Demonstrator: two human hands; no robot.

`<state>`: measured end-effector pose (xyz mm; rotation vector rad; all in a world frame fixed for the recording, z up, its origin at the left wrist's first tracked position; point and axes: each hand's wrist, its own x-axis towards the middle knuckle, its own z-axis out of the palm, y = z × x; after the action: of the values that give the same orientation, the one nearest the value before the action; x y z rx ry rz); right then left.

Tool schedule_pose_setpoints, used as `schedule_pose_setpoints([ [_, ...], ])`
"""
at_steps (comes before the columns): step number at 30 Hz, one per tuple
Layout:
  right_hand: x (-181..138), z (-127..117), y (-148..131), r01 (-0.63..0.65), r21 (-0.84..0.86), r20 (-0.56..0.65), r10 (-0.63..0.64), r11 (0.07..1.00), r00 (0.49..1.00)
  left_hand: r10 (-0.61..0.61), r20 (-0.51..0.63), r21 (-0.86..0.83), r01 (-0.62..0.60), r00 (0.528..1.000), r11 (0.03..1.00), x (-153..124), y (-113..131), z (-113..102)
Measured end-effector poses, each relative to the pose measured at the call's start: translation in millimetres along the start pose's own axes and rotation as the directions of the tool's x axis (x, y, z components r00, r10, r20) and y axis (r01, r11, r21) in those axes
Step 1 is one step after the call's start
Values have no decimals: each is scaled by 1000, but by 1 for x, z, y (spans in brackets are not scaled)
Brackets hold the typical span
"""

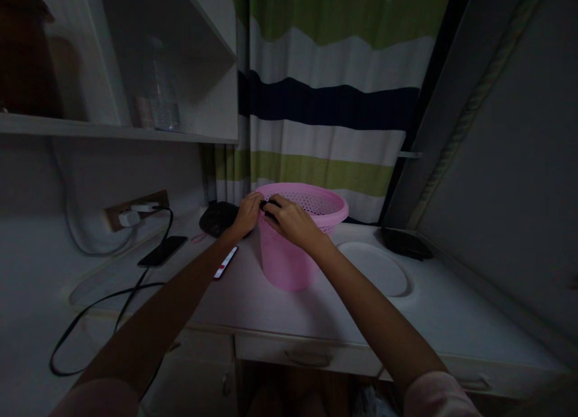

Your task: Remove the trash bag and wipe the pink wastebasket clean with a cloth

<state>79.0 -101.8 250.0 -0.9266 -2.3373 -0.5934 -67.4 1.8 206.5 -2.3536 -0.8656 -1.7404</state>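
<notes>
A pink plastic basket with a perforated wall and a wide rim stands upright on the white desktop. My left hand is closed at the left part of its rim, with the fingertips partly hidden. Close beside it, my right hand is bent over the front left of the rim, its fingers curled around a small black thing. Dim light and the fingers keep me from telling what the black thing is. The bottom of the basket's inside is out of sight.
Left of the basket lie a lit phone, a dark phone with a cable, and a black pouch. A round white lid-like disc and a flat black item are on the right. A shelf overhangs the left side.
</notes>
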Motion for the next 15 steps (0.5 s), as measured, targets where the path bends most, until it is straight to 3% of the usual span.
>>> schedule_pose_setpoints([
  [6,-27,-12,23,115,169,-58,-107,979,993,-36,22,5,36,999,999,1,8,-2],
  [11,-59,-25,51,96,298,-116,-64,950,991,-88,25,-26,88,996,996,1,11,0],
  [15,-58,-26,50,93,303,-110,-62,948,992,-87,23,-18,87,996,996,1,13,1],
])
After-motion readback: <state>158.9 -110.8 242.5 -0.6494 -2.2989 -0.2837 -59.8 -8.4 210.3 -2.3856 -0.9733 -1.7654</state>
